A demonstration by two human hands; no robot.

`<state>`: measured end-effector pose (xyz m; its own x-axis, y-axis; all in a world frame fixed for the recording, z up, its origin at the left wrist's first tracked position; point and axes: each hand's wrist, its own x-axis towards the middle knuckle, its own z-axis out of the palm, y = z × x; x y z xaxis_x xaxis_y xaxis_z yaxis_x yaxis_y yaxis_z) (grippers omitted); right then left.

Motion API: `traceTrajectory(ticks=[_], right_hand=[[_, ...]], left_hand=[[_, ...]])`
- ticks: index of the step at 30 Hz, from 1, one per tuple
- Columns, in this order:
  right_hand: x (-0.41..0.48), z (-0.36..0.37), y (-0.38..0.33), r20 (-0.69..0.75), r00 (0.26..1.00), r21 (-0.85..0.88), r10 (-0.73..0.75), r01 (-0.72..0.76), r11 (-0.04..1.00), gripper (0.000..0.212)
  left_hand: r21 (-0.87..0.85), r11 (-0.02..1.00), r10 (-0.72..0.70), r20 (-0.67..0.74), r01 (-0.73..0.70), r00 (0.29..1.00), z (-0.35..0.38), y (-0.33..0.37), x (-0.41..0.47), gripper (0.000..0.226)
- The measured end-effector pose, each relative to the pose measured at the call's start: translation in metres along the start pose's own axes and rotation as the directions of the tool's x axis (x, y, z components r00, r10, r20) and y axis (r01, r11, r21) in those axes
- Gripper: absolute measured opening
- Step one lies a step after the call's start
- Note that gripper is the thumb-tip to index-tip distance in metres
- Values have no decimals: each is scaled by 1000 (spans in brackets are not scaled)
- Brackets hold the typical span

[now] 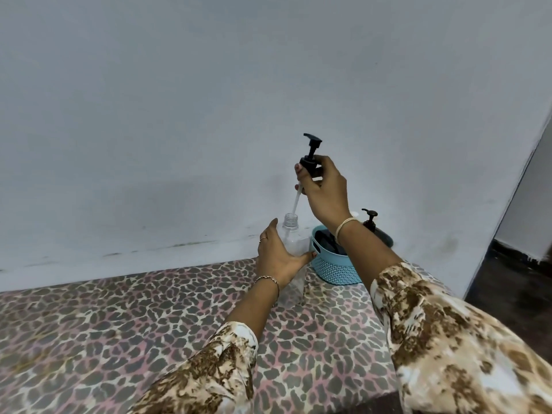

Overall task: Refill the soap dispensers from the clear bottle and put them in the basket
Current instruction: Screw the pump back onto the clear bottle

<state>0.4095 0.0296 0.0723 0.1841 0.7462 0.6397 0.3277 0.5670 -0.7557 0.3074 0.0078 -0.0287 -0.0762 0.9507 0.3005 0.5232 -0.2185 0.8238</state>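
Note:
A clear plastic dispenser bottle stands upright on the leopard-print cloth, its threaded neck uncovered. My left hand grips its body from the left. My right hand holds a black pump head above the bottle, fingers round its collar. The pump's white tube hangs down with its tip just above the bottle's neck. A blue woven basket sits right of the bottle with a dark object inside. Behind the basket stands a dark dispenser with a brown pump, partly hidden by my right forearm.
The leopard-print surface runs to the pale wall behind. A wall corner and a dark floor lie at the right edge.

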Motion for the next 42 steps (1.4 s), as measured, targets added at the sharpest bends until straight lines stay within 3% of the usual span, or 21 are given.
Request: traceTrajectory(ticks=[11, 25, 31, 42], right_hand=[[-21, 8, 26, 273, 955, -73, 115, -99, 992, 22], [-61, 33, 8, 415, 891, 124, 183, -255, 959, 20], [-76, 44, -6, 485, 864, 198, 135, -259, 945, 38], [-92, 54, -14, 546, 829, 212, 119, -275, 938, 31]], left_hand=[[-30, 998, 55, -9, -56, 998, -8, -14, 1, 105], [-96, 992, 76, -16, -77, 997, -58, -29, -26, 95], [-74, 994, 82, -48, -86, 995, -80, -35, -47, 82], [-124, 987, 99, -51, -104, 994, -98, -50, -63, 79]])
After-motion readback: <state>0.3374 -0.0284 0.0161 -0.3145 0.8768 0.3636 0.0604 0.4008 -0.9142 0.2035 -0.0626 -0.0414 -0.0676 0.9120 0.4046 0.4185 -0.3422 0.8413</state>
